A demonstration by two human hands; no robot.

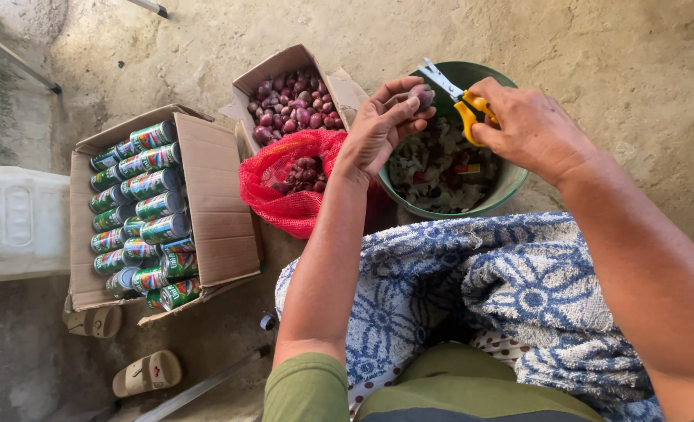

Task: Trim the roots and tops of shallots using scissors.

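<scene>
My left hand (380,129) is raised over the near rim of the green bucket (511,181), palm turned up towards me, and its thumb and fingertips pinch a small purple shallot (422,94). The shallot sits at the very top of my fingers, above the bucket, and it looks almost round from here, so I cannot tell which way its long axis runs. My right hand (531,125) is curled tight around the yellow handles of a pair of scissors (458,97). The scissors lie on a slant, handles down and to the right in my fist, the steel blades pointing up and to the left, their tips slightly parted just beside the shallot on its right; I cannot tell whether a blade touches it. Inside the bucket is a heap of pale and reddish peelings (439,168). Left of the bucket a red mesh sack (284,184) lies open with more shallots in it, and behind it an open cardboard box (291,94) holds a pile of them. Further left a bigger cardboard box (206,205) is packed with green cans (145,207) lying on their sides. A blue and white patterned towel (472,285) covers my lap
</scene>
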